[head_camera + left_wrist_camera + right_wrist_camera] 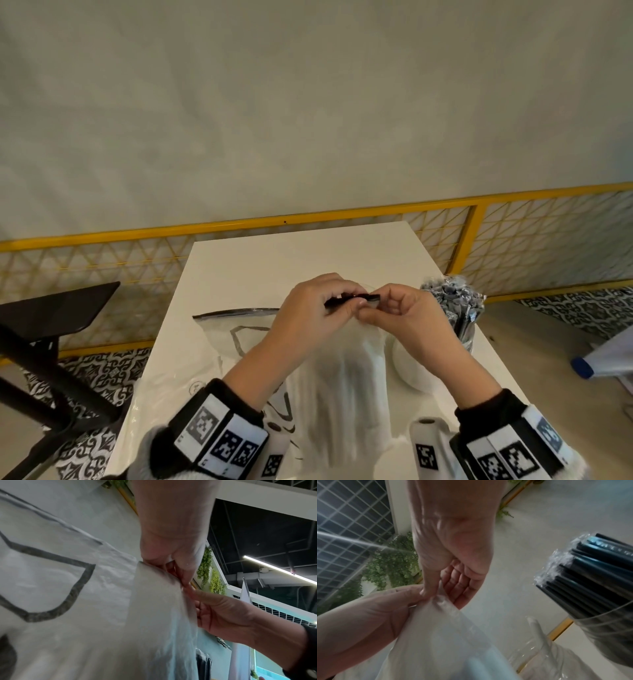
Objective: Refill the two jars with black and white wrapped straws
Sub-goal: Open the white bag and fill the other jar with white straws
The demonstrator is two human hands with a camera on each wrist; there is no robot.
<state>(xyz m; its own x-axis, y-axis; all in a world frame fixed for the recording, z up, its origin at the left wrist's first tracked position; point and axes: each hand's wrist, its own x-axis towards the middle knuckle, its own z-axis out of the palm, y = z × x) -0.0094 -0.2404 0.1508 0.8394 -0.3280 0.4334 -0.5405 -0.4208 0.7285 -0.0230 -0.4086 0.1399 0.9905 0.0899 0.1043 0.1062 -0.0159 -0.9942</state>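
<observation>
Clear jar [466, 334] full of black wrapped straws [452, 301]

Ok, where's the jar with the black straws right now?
In the head view the jar of black straws stands on the white table's right edge, just right of the right hand.

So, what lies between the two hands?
The black top strip of the bag of white straws; left hand and right hand both pinch it, seen in the head view.
</observation>
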